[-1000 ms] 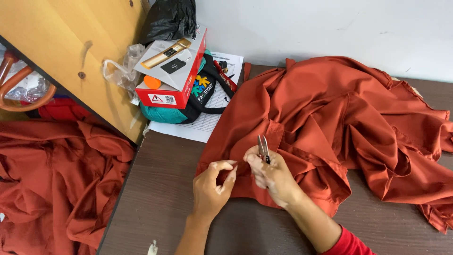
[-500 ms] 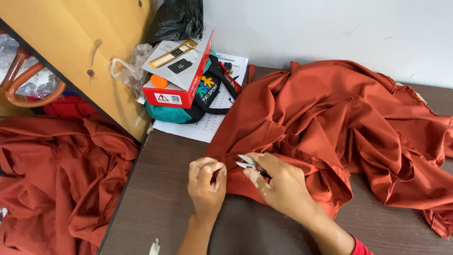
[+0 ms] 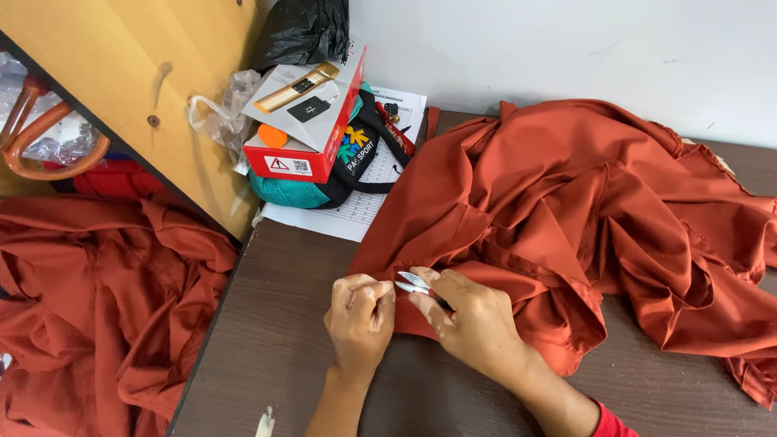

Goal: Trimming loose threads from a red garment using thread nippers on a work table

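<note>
**Snips brought down to the cloth's edge**

Head view: the right hand holds a pair of small metal thread snips, fingers closed around the handle end so that only the blades show, pointing left toward the other hand. A second ago those snips stood upright above the fabric; half a second ago they were tipping over; now they lie nearly flat, tips just beside the left thumb. The left hand is curled shut, its fingers pinching the near-left edge of the rust-orange garment against the desk. Both hands have drawn closer together and lower, which I read as the blades being lined up on something small at that hem, likely a loose thread, though none is visible.

The garment is heaped over the right half of the desk, reaching back to the wall. At the desk's far left corner sit a red-and-white box, a black strap bag over a teal bundle, and a printed sheet. More rust-orange cloth lies off the desk's left edge, below a wooden board.
</note>
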